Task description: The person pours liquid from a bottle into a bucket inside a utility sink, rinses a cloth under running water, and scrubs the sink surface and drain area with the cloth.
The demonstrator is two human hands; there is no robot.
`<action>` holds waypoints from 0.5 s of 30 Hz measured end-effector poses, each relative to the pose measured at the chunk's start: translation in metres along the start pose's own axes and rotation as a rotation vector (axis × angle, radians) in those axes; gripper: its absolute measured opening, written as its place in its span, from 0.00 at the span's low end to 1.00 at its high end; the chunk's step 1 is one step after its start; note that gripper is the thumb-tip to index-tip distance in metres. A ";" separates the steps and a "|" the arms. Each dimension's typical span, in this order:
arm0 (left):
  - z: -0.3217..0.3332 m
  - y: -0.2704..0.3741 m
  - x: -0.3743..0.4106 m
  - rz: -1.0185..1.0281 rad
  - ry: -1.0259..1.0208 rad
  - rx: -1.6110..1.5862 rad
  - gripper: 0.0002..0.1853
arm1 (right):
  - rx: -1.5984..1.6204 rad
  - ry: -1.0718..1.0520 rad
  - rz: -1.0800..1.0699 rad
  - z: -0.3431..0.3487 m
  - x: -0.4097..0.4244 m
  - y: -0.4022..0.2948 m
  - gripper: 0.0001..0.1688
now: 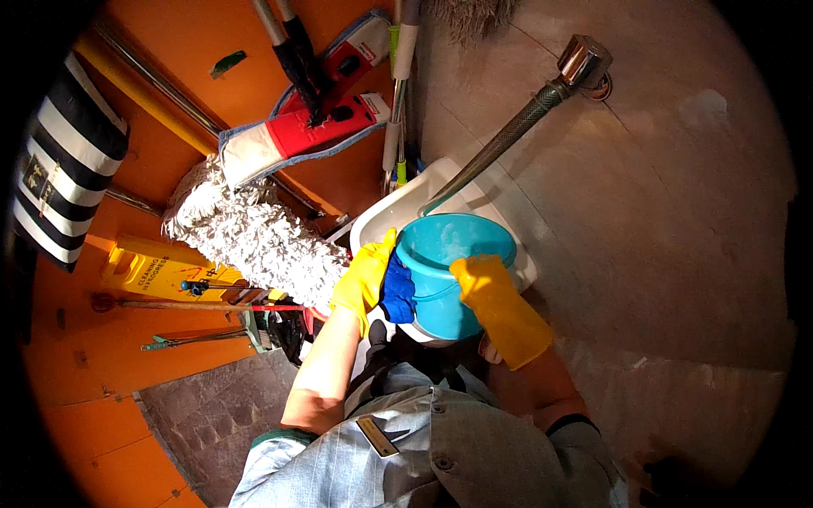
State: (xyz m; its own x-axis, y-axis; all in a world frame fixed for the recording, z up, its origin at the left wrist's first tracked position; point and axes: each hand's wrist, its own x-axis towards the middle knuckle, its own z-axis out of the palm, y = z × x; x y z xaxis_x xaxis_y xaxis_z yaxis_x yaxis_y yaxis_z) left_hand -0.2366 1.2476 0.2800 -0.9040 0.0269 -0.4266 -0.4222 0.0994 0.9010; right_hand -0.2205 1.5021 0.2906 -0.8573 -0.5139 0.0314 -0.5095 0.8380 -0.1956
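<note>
A turquoise plastic bucket (441, 308) is tilted over a white mop sink (371, 222) in front of me. My right hand (483, 279), in a yellow rubber glove, grips the bucket's near right rim. My left hand (365, 273), gloved the same way, is at the bucket's left side with a bunched blue cloth (398, 289) held against the wall. The glove hides whether its fingers also hook the rim. A corrugated hose (502, 143) slants from a chrome wall fitting (581, 60) down behind the bucket; its lower end is hidden.
Left of the sink are a shaggy white mop head (267, 241) and red flat mops (317, 130) on poles. Beyond them stand a yellow caution sign (152, 270) bearing writing and a red-handled tool (209, 306). A striped bag (70, 159) hangs far left; a dark mat (216, 413) lies below.
</note>
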 end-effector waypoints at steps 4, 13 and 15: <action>-0.007 0.002 0.020 -0.148 0.030 -0.253 0.25 | 0.078 0.187 -0.019 0.035 0.001 -0.003 0.14; -0.020 -0.040 0.032 0.529 -0.131 0.869 0.20 | 0.238 0.207 -0.033 0.057 -0.009 -0.013 0.08; -0.021 -0.043 0.032 0.594 -0.094 0.965 0.19 | 0.244 0.136 -0.003 0.065 -0.012 -0.014 0.07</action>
State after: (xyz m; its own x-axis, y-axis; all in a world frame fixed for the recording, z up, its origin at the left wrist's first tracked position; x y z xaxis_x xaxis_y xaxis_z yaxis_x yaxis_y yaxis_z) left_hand -0.2486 1.2229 0.2294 -0.9184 0.3955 0.0071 0.3356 0.7696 0.5432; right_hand -0.1982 1.4852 0.2293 -0.8662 -0.4731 0.1609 -0.4933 0.7587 -0.4254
